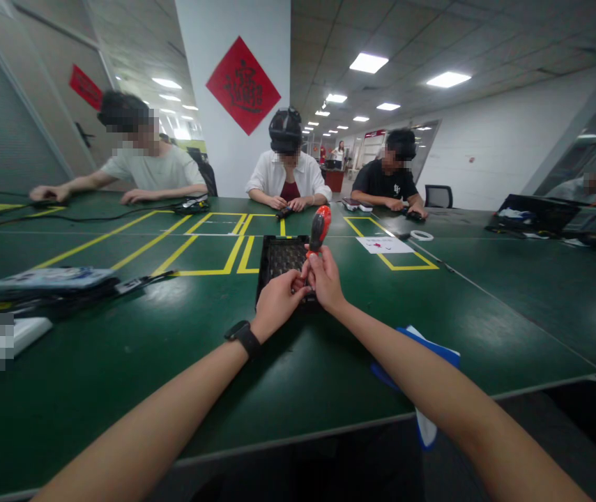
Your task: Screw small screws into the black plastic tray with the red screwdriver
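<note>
Rather dim light is given by ceiling panels (369,63) on either side of the pillar (271,49); soft glare is spread on the tabletop (298,376) before it, and stretching is seen well to its sides.

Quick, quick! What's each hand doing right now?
Left hand: fingers closed together over the black tray; whether they pinch anything cannot be told.
Right hand: closed, holding the red-and-black screwdriver, handle up.

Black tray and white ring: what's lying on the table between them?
In the head view, a white sheet with red marks lies between the black tray and the white ring, across part of a yellow outline.
</note>
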{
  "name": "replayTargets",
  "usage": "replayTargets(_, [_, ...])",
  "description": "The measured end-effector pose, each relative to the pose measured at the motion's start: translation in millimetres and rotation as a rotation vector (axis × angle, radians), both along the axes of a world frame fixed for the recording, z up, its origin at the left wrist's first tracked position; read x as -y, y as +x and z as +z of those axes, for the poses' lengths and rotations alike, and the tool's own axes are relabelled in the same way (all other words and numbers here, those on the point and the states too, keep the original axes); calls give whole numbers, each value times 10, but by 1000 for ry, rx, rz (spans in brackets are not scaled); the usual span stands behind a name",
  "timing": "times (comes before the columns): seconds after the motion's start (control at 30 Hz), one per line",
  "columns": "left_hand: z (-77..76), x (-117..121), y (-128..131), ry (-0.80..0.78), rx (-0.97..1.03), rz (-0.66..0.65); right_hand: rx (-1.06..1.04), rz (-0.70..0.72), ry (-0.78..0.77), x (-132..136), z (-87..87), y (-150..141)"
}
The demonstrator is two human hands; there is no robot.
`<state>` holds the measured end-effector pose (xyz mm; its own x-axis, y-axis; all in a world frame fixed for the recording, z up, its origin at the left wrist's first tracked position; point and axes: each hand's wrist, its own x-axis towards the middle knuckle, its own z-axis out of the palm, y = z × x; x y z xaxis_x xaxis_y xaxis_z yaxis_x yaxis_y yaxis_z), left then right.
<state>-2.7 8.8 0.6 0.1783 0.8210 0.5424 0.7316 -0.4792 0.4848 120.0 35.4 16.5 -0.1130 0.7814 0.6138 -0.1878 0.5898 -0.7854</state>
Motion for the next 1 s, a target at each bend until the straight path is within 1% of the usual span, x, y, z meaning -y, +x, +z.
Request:
replayTargets(0.1, [9, 2, 0, 3, -9, 25, 7, -4, 8, 12, -4, -10])
replayTargets(0.3, [-13, -5, -5, 15, 12, 0, 9, -27, 31, 4, -23, -11])
replayTargets(0.53, [-12, 11, 0, 1, -23, 2, 4, -36, 20, 3, -21, -10])
replayTargets(0.83, [0, 29, 12, 16, -49, 51, 0, -23, 8, 19, -27, -15])
replayTargets(1.0, [-16, 35, 9, 26, -116, 72, 4, -34, 31, 16, -36, -25])
